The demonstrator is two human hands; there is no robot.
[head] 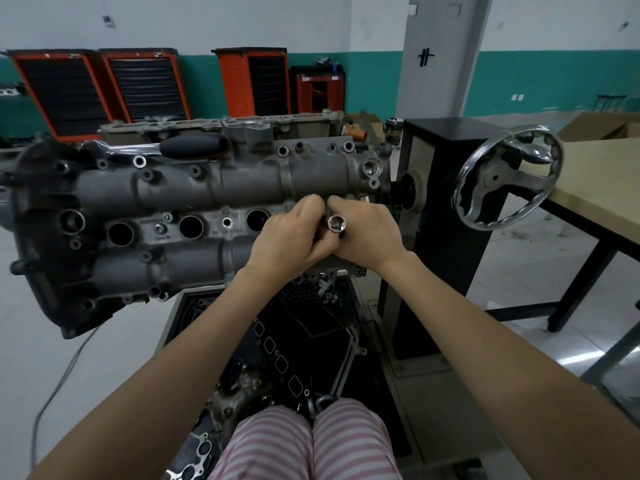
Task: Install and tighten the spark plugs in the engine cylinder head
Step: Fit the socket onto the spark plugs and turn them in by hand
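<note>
The grey cylinder head (194, 188) is mounted on a stand in front of me, its row of dark spark plug wells (190, 226) facing up. Both hands meet over its right end. My right hand (363, 233) grips a chrome socket (336, 224), whose open hex end faces me. My left hand (294, 233) is curled against the socket from the left and pinches it; what lies under the fingers is hidden. A ratchet with a black handle (194, 144) lies on the head's far side. No spark plug is visible.
A chrome handwheel (507, 178) on the black stand column (446, 188) sits to the right. A wooden table (602, 188) stands further right. Below the head a tray (298, 341) holds gaskets and parts. Red tool cabinets (104, 88) line the back wall.
</note>
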